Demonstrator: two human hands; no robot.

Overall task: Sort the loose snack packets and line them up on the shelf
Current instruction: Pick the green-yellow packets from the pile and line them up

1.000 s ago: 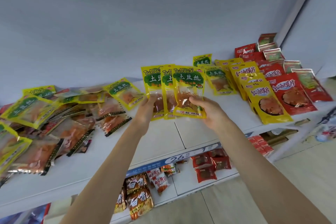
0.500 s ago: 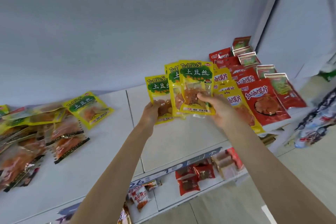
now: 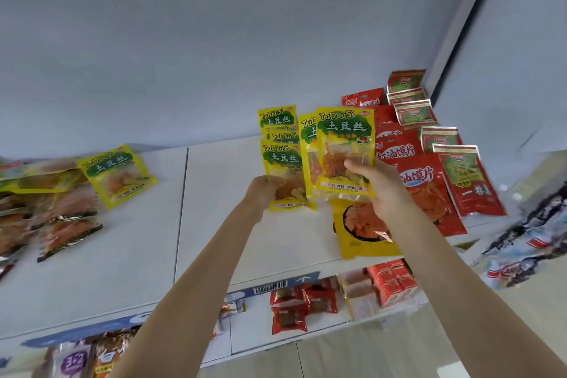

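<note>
right hand [image 3: 379, 186]: fingers pinch two upright TuDouSi packets [image 3: 343, 150]
left hand [image 3: 260, 192]: grips one TuDouSi packet [image 3: 287, 176]
target: yellow row [image 3: 277, 120] directly behind, on shelf [image 3: 214, 224]; left hand nearer

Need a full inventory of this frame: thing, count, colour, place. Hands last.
held yellow packets: two overlapped, yellow with green label, in the right hand above the shelf
yellow packet row: about four overlapping, yellow-green, shelf centre; the left hand holds the front one
orange-picture packet: one seen, yellow, shelf front under the right wrist
red packets: several overlapping, red, right end of the shelf
green-window packets: about five, red with green panel, far right row
loose packet pile: many, yellow and clear-orange, left end
shelf: one, white
lower-shelf packets: several, red, below
left hand: grips the front row packet
right hand: pinches the held packets
</note>
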